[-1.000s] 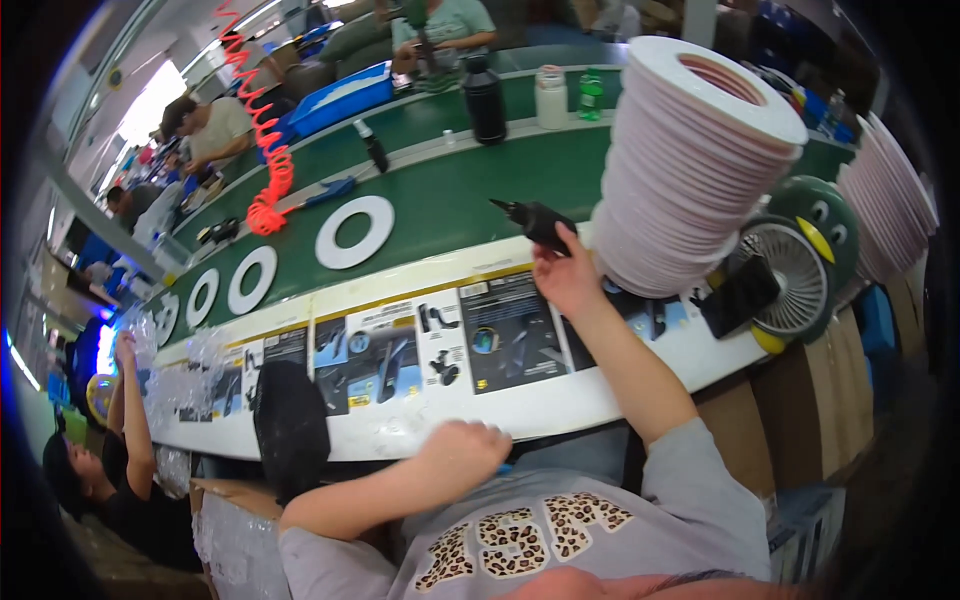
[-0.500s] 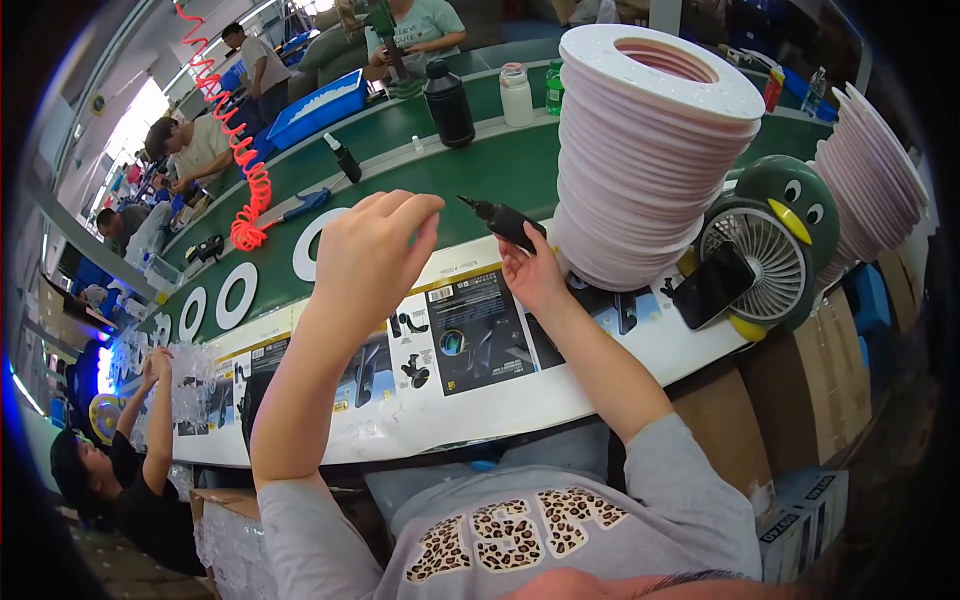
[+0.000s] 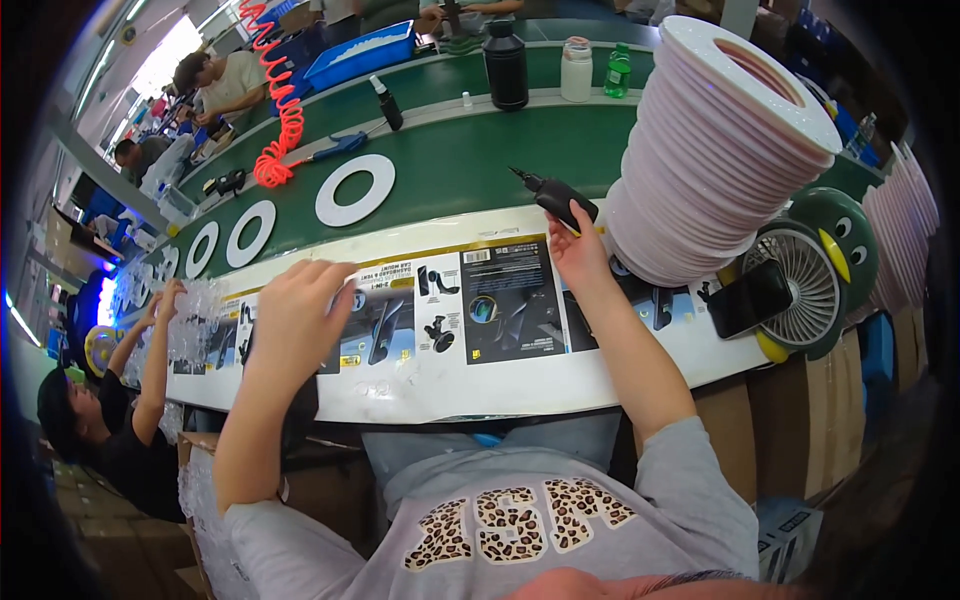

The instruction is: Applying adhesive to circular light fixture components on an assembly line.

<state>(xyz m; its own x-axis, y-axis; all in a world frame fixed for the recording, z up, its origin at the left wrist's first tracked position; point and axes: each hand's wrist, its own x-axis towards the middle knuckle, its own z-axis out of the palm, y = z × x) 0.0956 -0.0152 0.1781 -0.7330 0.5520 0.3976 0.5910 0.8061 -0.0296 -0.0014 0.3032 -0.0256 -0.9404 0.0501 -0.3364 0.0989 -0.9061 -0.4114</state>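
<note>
My right hand (image 3: 577, 250) grips a small black squeeze bottle (image 3: 562, 201) with a pointed nozzle that aims up and to the left. Off to the left, my left hand (image 3: 298, 315) hovers above the white table edge, its fingers curled together; whether anything small sits in them is hidden. Beyond it on the green conveyor belt lies a flat white ring (image 3: 382, 184), with more such rings in a row to the left. Just right of the bottle rises a tall, leaning stack of white rings (image 3: 690, 170).
A phone (image 3: 750, 299) leans against a green penguin-shaped fan (image 3: 848, 235) at the right. Along the belt's far side stand a black bottle (image 3: 505, 68), a white jar (image 3: 576, 72) and a small dropper bottle (image 3: 388, 106). A co-worker (image 3: 115, 425) works at the left.
My left hand has drawn down and left, away from the bottle's nozzle. The right hand keeps hold of the bottle, close to the stack. The view has shifted somewhat.
</note>
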